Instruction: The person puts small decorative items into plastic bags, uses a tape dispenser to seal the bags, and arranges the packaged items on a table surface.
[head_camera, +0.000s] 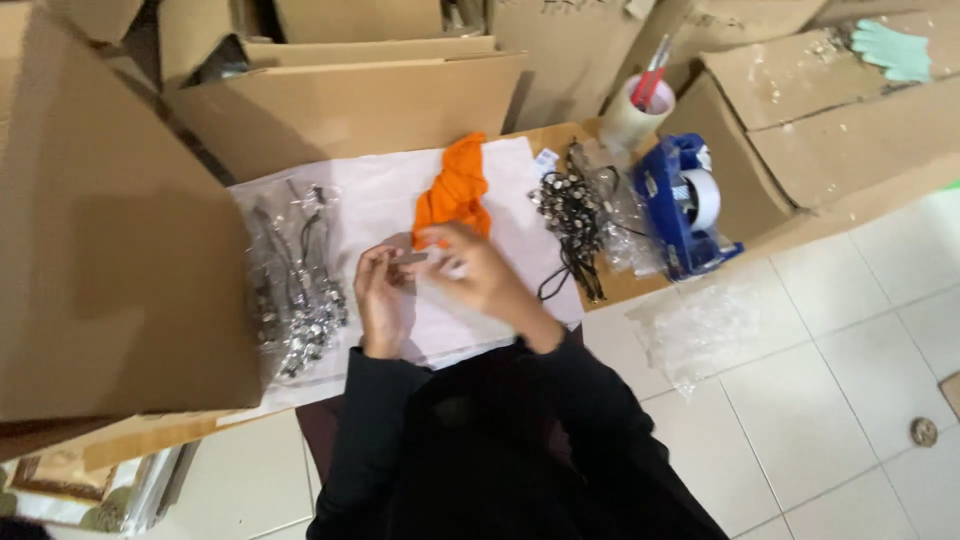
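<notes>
Both hands meet over the white sheet (380, 200) at the middle of the tabletop (560, 135). The left hand (380, 300) and right hand (480, 270) pinch a small flat grey piece (410, 257) between their fingertips, one at each end; the picture is too blurred to tell what it is. It looks light and thin, probably stiff enough to hold by its ends, and small enough to slip from a loose pinch, so fingertip grips at the edges suit it.

Just beyond the hands lies an orange cloth (455, 185), soft and crumpled. To the left, a clear bag (295, 280) of dark cords with metal bits rests on the sheet. To the right lies a loose heap of similar cords (570, 215), then a blue tape dispenser (685, 200) and a tape roll (632, 115) farther off. Cardboard boxes (100, 220) stand around the tabletop, and crumpled clear film (700, 335) lies on the tiled floor (860, 380).
</notes>
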